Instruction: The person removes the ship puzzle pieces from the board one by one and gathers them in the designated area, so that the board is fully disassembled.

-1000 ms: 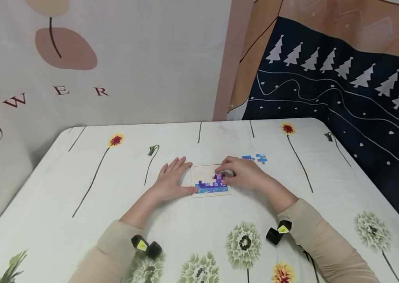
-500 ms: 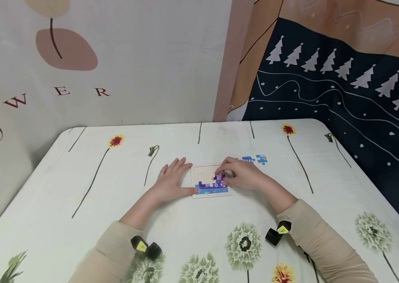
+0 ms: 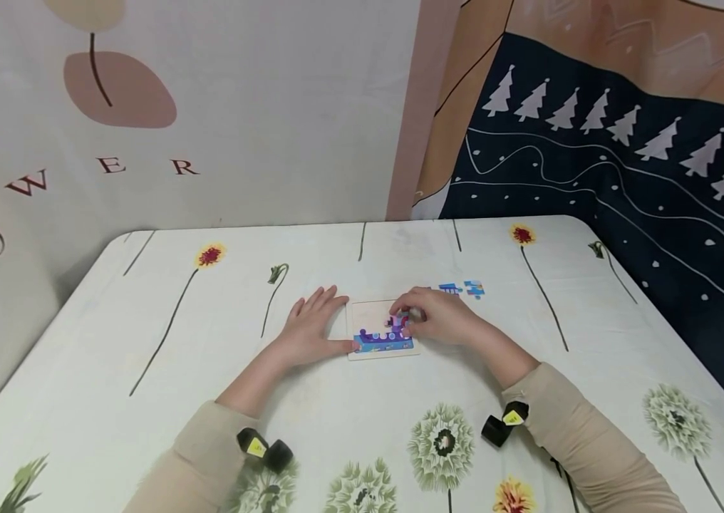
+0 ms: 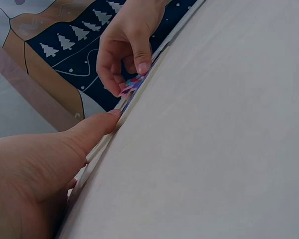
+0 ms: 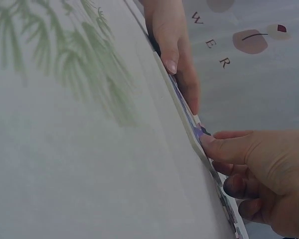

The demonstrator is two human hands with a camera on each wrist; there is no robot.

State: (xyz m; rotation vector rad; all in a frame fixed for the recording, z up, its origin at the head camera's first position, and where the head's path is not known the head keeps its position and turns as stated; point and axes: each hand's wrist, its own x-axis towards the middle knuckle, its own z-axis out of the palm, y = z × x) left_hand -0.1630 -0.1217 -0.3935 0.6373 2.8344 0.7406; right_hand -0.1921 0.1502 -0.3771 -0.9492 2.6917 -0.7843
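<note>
A small square puzzle board (image 3: 368,310) lies in the middle of the table, its upper part bare wood. Blue and purple jigsaw pieces (image 3: 384,345) fill its lower part. My left hand (image 3: 308,333) rests beside the board with fingers spread, and its thumb (image 4: 97,128) presses the lower left corner. Over the right side, my right hand (image 3: 444,317) pinches a pink and purple puzzle piece (image 3: 395,323) between thumb and fingers. That piece is tilted in the left wrist view, with its low edge at or near the row below; whether it is seated I cannot tell.
Behind my right hand lie loose puzzle pieces (image 3: 474,288), partly hidden by that hand. A white flowered cloth (image 3: 336,427) covers the table. Printed curtains hang behind the far edge and along the right side.
The right hand shifts the pinched puzzle piece very slightly at the same spot. My left hand stays in place on the board.
</note>
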